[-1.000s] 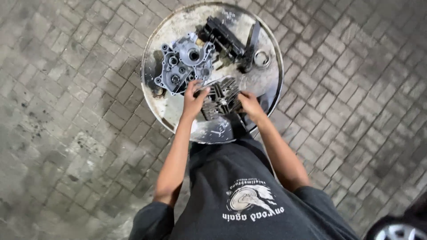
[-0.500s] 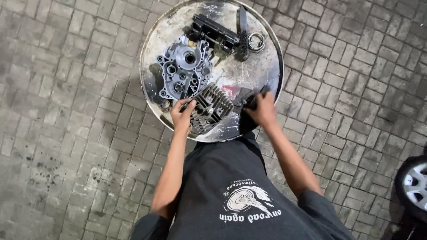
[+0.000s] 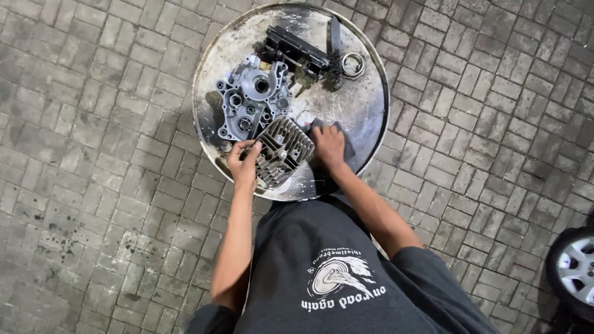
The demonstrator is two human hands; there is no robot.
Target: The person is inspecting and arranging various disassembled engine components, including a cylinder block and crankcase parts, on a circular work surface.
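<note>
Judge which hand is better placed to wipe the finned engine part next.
Probably the right hand: it lies on the dark rag beside the finned engine part, fingers on its edge. The left hand grips the part's other side, steadying it in the round tray.

Dull grey cast-metal finned cylinder head (image 3: 281, 151) and engine case (image 3: 250, 102) lie in a scuffed, stained, shiny metal tray (image 3: 365, 117) on rough paving bricks (image 3: 93, 154).

Grey crankcase half (image 3: 252, 104), black part (image 3: 296, 51), bearing ring (image 3: 352, 64), wheel (image 3: 572, 266).
</note>
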